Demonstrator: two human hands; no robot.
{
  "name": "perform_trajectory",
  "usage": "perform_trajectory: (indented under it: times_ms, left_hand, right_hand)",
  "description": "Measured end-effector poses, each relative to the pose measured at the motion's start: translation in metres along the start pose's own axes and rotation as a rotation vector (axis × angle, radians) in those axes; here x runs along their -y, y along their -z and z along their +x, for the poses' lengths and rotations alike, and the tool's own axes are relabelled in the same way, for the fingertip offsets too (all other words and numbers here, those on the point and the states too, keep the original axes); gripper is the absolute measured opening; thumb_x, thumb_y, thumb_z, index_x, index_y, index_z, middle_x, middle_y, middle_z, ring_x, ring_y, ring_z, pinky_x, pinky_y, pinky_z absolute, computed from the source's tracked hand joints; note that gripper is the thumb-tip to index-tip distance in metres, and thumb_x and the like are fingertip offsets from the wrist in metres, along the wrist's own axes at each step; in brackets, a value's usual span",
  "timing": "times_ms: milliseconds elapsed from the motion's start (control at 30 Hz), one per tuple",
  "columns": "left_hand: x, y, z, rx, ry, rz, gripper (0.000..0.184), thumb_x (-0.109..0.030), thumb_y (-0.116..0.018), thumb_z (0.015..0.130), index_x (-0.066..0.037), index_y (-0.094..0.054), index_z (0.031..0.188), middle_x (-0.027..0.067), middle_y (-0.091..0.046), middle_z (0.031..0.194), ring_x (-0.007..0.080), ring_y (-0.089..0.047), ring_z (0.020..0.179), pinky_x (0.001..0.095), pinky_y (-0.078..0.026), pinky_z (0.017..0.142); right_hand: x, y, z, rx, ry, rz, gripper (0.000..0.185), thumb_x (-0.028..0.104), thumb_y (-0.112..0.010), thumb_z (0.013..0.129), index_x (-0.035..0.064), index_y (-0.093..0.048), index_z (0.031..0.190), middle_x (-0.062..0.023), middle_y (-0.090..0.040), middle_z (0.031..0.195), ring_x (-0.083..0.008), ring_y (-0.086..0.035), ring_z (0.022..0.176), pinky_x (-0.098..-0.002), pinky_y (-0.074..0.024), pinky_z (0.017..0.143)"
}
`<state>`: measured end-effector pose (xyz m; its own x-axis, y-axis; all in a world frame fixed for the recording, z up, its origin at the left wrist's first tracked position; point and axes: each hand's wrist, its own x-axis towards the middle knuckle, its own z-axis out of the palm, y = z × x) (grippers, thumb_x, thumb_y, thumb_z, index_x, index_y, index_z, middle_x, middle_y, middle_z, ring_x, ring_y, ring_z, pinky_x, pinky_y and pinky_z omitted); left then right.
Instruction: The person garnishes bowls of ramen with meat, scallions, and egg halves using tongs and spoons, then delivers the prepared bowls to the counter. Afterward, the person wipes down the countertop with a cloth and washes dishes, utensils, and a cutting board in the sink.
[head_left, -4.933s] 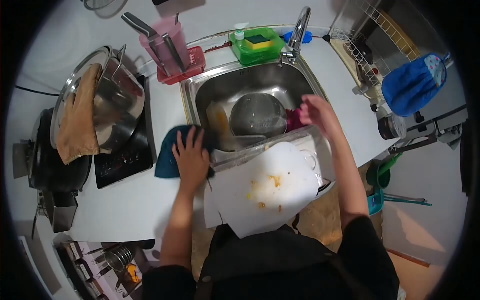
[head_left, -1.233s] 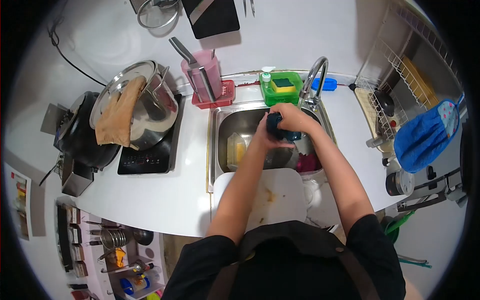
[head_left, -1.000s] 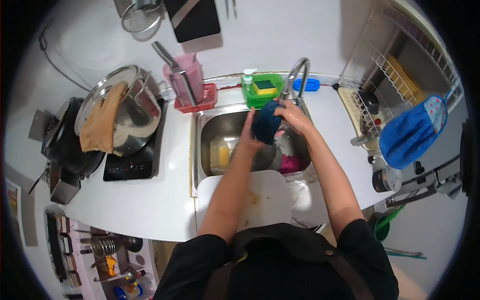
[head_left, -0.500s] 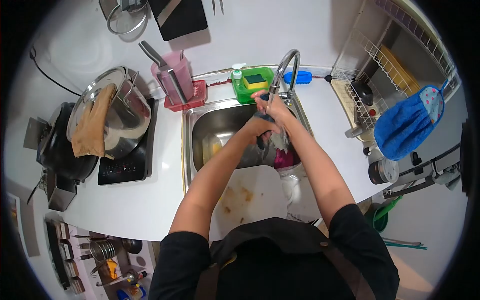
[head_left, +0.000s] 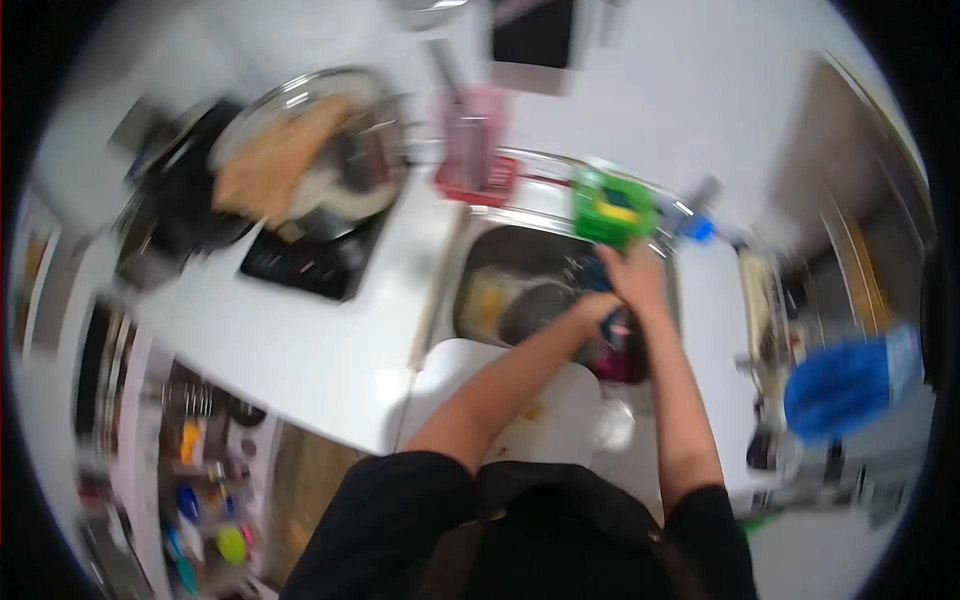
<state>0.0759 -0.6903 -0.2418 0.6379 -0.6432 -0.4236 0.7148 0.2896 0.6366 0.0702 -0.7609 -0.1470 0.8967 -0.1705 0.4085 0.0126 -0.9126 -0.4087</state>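
Motion blurs the whole view. Both my hands are over the steel sink (head_left: pixel 465 270), close together near its right side. My left hand (head_left: pixel 598 308) is closed around a dark bluish thing (head_left: pixel 613 322) whose kind I cannot make out. Just above and touching or nearly touching it is my right hand (head_left: pixel 635 275); its fingers are smeared. Below the hands, a magenta thing (head_left: pixel 622 365) lies in the basin. A dark round shape (head_left: pixel 540 312) and something yellow (head_left: pixel 488 300) also show there. A stained white cutting board (head_left: pixel 480 385) covers the sink's front edge.
Behind the sink, a green tray (head_left: pixel 605 205) holds a yellow sponge beside the blurred faucet (head_left: pixel 690 205). A pink knife holder (head_left: pixel 478 135) stands left of it. Further left, a large pot (head_left: pixel 370 160) sits on a black cooktop (head_left: pixel 300 260). A blue towel (head_left: pixel 845 390) hangs right.
The view has swung left, so the sink and counter appear further right. My hands have moved out from under the faucet, lower and nearer the green tray's front.
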Motion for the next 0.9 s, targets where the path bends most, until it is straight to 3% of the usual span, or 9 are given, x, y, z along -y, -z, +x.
perform_trajectory:
  times_ms: [33, 100, 200, 300, 367, 467, 667, 800, 900]
  left_hand:
    - [0.018, 0.030, 0.048, 0.309, 0.116, -0.208, 0.010, -0.013, -0.064, 0.075, -0.005, -0.058, 0.074, 0.0068, -0.057, 0.067, 0.0167, -0.058, 0.060, 0.0298, -0.052, 0.054]
    - [0.010, 0.018, 0.030, 0.287, 0.061, -0.284, 0.005, -0.008, -0.056, 0.077, -0.006, -0.059, 0.074, 0.0048, -0.057, 0.069, 0.0134, -0.055, 0.060, 0.0263, -0.045, 0.056]
    - [0.059, 0.048, 0.097, 0.294, -0.562, 0.092, 0.007, -0.008, -0.061, 0.075, -0.007, -0.058, 0.069, 0.0040, -0.055, 0.063, 0.0134, -0.055, 0.058, 0.0269, -0.045, 0.055]
    - [0.036, 0.036, 0.058, 0.072, -0.068, -0.286, 0.009, -0.010, -0.060, 0.077, -0.007, -0.058, 0.069, 0.0040, -0.055, 0.061, 0.0135, -0.054, 0.057, 0.0266, -0.044, 0.054]
    - [0.023, 0.028, 0.043, -0.011, 0.058, -0.424, 0.006, -0.013, -0.061, 0.076, -0.007, -0.058, 0.075, 0.0045, -0.056, 0.066, 0.0143, -0.056, 0.062, 0.0281, -0.046, 0.060]
    - [0.011, 0.016, 0.037, 0.115, -0.001, -0.559, 0.016, -0.018, -0.061, 0.075, -0.010, -0.058, 0.089, 0.0051, -0.058, 0.075, 0.0170, -0.059, 0.074, 0.0330, -0.049, 0.074]
    - [-0.041, -0.053, -0.066, 0.361, -0.154, -0.800, 0.021, -0.020, -0.053, 0.082, -0.006, -0.056, 0.097, 0.0040, -0.052, 0.070, 0.0220, -0.056, 0.069, 0.0389, -0.050, 0.076]
    - [-0.053, -0.030, -0.042, 0.390, 0.325, -0.507, 0.015, -0.017, -0.058, 0.082, -0.003, -0.053, 0.079, 0.0004, -0.048, 0.060, 0.0087, -0.047, 0.049, 0.0175, -0.042, 0.046]
    - [-0.054, -0.012, -0.004, 0.836, 0.519, -0.248, 0.024, -0.019, -0.064, 0.080, -0.008, -0.047, 0.067, -0.0033, -0.044, 0.054, 0.0046, -0.042, 0.044, 0.0140, -0.035, 0.042]
  right_hand:
    - [-0.006, 0.001, 0.003, 0.072, -0.019, 0.095, 0.046, 0.041, -0.054, 0.084, 0.0008, -0.058, 0.105, -0.0257, -0.061, 0.079, -0.0426, -0.059, 0.078, -0.0502, -0.0468, 0.066]
    - [-0.061, -0.022, 0.003, 0.203, 0.365, -0.371, 0.040, 0.027, -0.047, 0.087, 0.0081, -0.051, 0.122, -0.0245, -0.058, 0.090, -0.0392, -0.060, 0.072, -0.0481, -0.0471, 0.061]
    - [-0.113, -0.063, -0.002, 0.325, 0.288, -0.287, 0.050, 0.028, -0.046, 0.087, 0.0062, -0.041, 0.133, -0.0242, -0.055, 0.104, -0.0358, -0.059, 0.085, -0.0454, -0.0467, 0.073]
    - [-0.138, -0.074, 0.010, 0.648, -0.358, 0.251, 0.081, 0.066, -0.032, 0.086, -0.0040, -0.043, 0.126, -0.0184, -0.058, 0.110, -0.0328, -0.056, 0.101, -0.0376, -0.0428, 0.089]
    - [-0.025, -0.016, 0.032, 0.811, -1.134, 0.826, 0.079, 0.065, -0.034, 0.087, -0.0002, -0.039, 0.132, -0.0193, -0.046, 0.128, -0.0252, -0.048, 0.113, -0.0327, -0.0372, 0.096]
    - [-0.058, -0.047, -0.014, 0.711, -0.596, 1.543, 0.064, 0.054, -0.038, 0.091, 0.0036, -0.040, 0.130, -0.0151, -0.052, 0.123, -0.0238, -0.053, 0.105, -0.0342, -0.0413, 0.092]
    - [-0.065, -0.058, 0.002, 0.607, -0.118, 1.797, 0.050, 0.043, -0.040, 0.092, 0.0106, -0.041, 0.130, -0.0141, -0.048, 0.128, -0.0227, -0.052, 0.108, -0.0310, -0.0427, 0.090]
    - [-0.051, -0.022, 0.012, 0.533, -0.273, 1.660, 0.036, 0.013, -0.054, 0.086, 0.0116, -0.044, 0.120, -0.0082, -0.054, 0.108, -0.0151, -0.053, 0.087, -0.0261, -0.0437, 0.075]
    - [-0.050, -0.016, 0.015, 0.640, -0.319, 1.632, 0.033, 0.009, -0.057, 0.084, 0.0121, -0.045, 0.115, -0.0028, -0.053, 0.090, -0.0100, -0.049, 0.072, -0.0219, -0.0412, 0.066]
